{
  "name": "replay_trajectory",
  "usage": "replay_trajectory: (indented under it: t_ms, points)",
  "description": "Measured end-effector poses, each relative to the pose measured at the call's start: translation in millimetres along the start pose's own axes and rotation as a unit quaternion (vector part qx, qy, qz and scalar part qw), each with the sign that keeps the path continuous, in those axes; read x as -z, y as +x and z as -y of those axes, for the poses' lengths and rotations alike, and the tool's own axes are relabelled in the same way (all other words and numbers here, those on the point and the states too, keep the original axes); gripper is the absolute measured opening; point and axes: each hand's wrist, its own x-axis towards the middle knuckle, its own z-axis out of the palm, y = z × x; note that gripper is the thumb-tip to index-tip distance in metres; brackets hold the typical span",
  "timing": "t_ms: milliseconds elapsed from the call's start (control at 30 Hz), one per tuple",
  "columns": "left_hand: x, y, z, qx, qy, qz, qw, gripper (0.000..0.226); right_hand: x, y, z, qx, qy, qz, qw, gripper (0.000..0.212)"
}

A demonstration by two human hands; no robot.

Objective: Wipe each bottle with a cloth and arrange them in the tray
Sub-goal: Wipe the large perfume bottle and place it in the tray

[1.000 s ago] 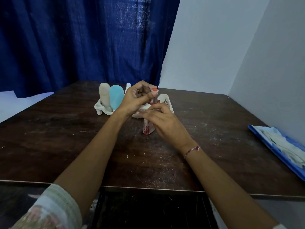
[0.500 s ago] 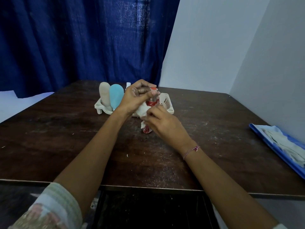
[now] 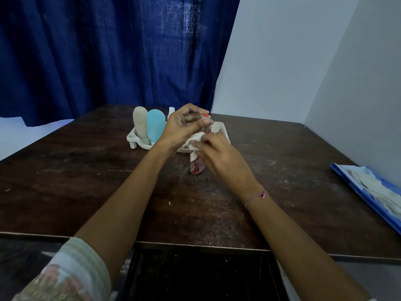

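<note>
Gripping the red-and-white bottle [image 3: 196, 167] just below its red cap [image 3: 205, 116]: left hand [image 3: 184, 129], forearm stretched forward, fingers curled round the neck. Right hand [image 3: 219, 153]: wrist raised, fingers bent, pinching the white cloth [image 3: 196, 141] against the bottle's upper body. Bottle: roughly upright over the desk [image 3: 86, 192], just in front of the white tray [image 3: 138, 141] (beige bottle [image 3: 140, 124] and blue bottle [image 3: 155, 126] stand at its left end).
</note>
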Motion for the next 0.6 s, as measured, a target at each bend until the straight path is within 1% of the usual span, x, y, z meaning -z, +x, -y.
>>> replay_trajectory:
  t_ms: [67,200,267,333,400,533,600]
  points:
    - [-1.9,-0.4,1.1,0.009,-0.012,0.009,1.0,0.021,0.3,0.7,-0.7,-0.006,0.008,-0.006,1.0,0.022]
    - [-8.9,-4.4,1.7,0.082,-0.036,0.024,0.996,0.02,-4.8,-3.7,-1.5,0.046,-0.007,0.083,0.995,0.025]
    - [-10.3,-6.2,-0.1,0.111,-0.026,0.028,0.993,0.025,-4.2,-3.6,-0.9,0.047,-0.018,0.09,0.995,0.032]
    - [-10.5,-7.1,-3.0,0.12,-0.012,0.04,0.992,0.028,-1.0,-1.8,-1.1,0.031,-0.03,0.066,0.997,0.044]
    - [-10.1,-8.1,-5.5,0.128,-0.001,0.052,0.99,0.027,1.6,-0.8,-1.2,0.015,-0.031,0.05,0.998,0.051]
    - [-10.3,-7.9,-5.4,0.118,0.021,0.058,0.991,0.027,-1.3,-2.6,-2.0,-0.001,0.015,0.089,0.996,0.053]
    - [-9.2,-6.7,-4.2,0.113,0.033,0.061,0.991,0.027,-2.3,-3.6,-3.2,0.002,0.022,0.101,0.995,0.049]
